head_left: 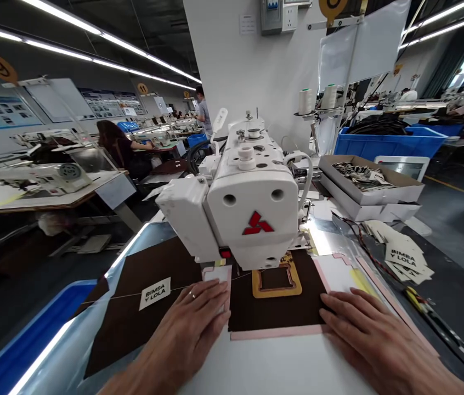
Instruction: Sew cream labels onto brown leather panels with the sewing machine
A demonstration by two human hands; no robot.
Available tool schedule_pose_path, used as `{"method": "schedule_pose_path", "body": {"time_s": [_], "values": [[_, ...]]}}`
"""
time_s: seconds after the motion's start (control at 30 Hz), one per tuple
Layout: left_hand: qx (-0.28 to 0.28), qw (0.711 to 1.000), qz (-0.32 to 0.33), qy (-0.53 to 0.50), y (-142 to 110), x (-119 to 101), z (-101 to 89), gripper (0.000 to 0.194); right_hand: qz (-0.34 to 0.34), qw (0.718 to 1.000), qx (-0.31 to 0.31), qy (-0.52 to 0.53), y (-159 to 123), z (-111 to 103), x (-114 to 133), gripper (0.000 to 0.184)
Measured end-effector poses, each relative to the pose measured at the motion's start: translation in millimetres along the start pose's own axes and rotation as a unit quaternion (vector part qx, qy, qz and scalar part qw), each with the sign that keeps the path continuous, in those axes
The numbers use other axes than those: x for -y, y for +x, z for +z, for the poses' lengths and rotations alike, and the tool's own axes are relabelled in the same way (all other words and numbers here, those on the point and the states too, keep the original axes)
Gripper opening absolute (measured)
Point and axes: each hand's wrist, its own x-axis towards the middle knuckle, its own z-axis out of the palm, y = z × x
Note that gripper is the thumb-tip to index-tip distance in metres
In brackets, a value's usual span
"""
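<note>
Dark brown fabric point(275, 315) lies flat under the head of a white sewing machine point(252, 192), bordered by pink strips. My left hand point(201, 310) rests at its left edge, fingers stretched over a white strip. On the right edge lies my right hand point(363, 323), flat with fingers extended. Between the hands, a yellow rectangular frame point(276, 292) sits on the fabric beneath the machine head. Another brown piece point(127, 323) lies to the left, bearing a white BIMBA Y LOLA label point(155, 293). A thread runs from that piece toward the machine.
Loose labels point(405, 255) are piled at the right, near yellow-handled snips point(415, 300). Behind them stands a cardboard box point(374, 184) of labels and a blue bin point(388, 144). Another blue bin point(46, 334) is low at left. People work at machines in the background.
</note>
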Motion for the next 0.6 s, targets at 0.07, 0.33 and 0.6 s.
{"method": "schedule_pose_path", "body": {"time_s": [0.07,0.33,0.6], "values": [[0.008,1.000,-0.003,-0.006,9.3,9.1,0.8,0.040,-0.010,1.000,0.017,-0.013,-1.9,0.3,-0.6,0.033],[0.026,0.999,-0.005,-0.023,33.1,25.1,11.3,0.033,-0.005,0.999,0.035,0.002,3.1,-2.7,1.2,0.033],[0.033,0.999,-0.001,-0.037,35.7,20.5,8.1,0.037,0.062,0.997,0.010,0.040,5.6,-2.0,11.3,0.032]]}}
